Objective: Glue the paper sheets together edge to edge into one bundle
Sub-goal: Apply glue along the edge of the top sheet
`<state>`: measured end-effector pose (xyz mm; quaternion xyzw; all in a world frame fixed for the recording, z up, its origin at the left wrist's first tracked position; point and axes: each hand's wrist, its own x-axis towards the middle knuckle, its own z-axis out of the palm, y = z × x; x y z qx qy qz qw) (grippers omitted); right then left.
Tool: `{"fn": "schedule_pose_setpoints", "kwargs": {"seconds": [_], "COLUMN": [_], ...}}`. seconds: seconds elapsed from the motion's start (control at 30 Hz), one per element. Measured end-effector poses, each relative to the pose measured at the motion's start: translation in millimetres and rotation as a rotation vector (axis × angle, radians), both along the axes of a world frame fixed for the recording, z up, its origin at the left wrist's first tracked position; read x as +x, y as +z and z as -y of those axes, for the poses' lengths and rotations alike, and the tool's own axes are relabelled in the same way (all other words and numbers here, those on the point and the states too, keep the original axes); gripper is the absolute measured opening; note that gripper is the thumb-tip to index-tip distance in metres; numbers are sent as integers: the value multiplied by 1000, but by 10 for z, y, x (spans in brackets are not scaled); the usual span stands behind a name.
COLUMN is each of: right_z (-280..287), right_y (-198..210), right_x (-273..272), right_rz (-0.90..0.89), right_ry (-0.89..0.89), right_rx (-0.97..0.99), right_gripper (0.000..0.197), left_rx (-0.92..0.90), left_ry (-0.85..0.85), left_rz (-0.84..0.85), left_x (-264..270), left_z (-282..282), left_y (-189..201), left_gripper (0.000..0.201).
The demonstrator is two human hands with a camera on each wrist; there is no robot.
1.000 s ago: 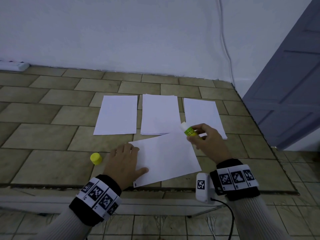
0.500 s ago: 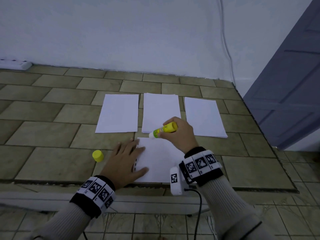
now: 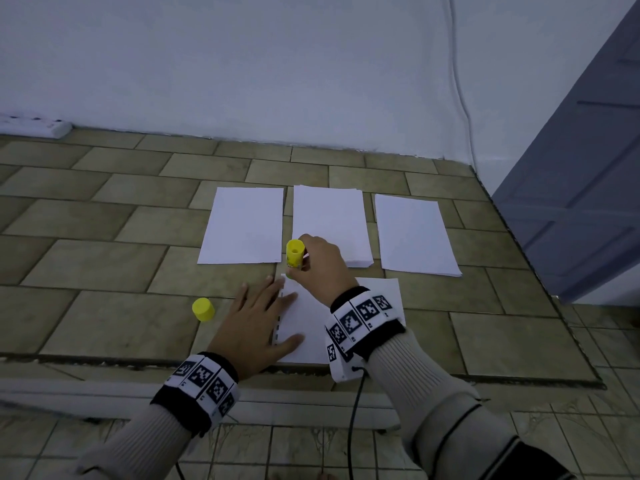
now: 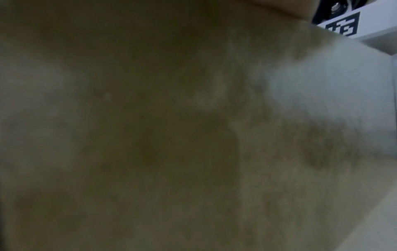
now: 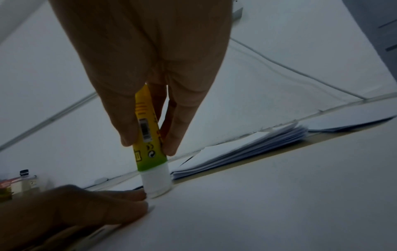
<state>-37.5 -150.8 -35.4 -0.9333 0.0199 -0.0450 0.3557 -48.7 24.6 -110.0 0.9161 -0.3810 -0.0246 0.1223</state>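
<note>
— Swinging across from the sheet's far right corner to its far left corner, the right hand (image 3: 320, 263) has brought the glue stick (image 3: 294, 255) upright, tip down on the paper.

— So gluing is starting?

— That is my reading. From the right wrist view the white glue end (image 5: 156, 183) sits on the near sheet (image 3: 311, 327), just beside the left fingertips (image 5: 137, 195). The right hand's fingers are curled round the stick's body.

— And the left hand (image 3: 256, 323)?

— Flat, fingers straight and spread, pressing the sheet's left edge to the tiled surface (image 3: 104, 265). It has barely shifted. Its own wrist camera shows only blur.

— Where do the other papers lie?

— Three lots in a row beyond the near sheet: a left sheet (image 3: 244, 230), a middle stack (image 3: 329, 216) and a right stack (image 3: 414, 233), apart from one another. None looks joined yet.

— The cap?

— The yellow cap (image 3: 203, 309) stands on the tiles, left of the left hand.

— What follows from all this?

— Probably a stroke down that left edge toward the person, with the left hand stopping the sheet sliding. The task seems early: one edge about to be coated, nothing bonded.
</note>
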Motion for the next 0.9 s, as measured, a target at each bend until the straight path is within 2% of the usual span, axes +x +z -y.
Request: {"fn": "schedule_pose_setpoints", "kwargs": {"seconds": [0.3,0.57,0.9], "right_z": [122,697,1248], "right_y": [54,66,75], "right_x": [-67,-390,-663], "right_rz": [-24,12,12], "right_ry": [-9,-139,-324], "right_rx": [-74,-44,-46], "right_gripper": [31,16,18], "left_rx": [-46,-24,15], "left_ry": [3,20,22], "left_rz": [18,18,1], "left_x": [2,-14,-18], "left_z": [2,2,5], "left_y": [-16,-8,8], "left_gripper": [82,81,83]}}
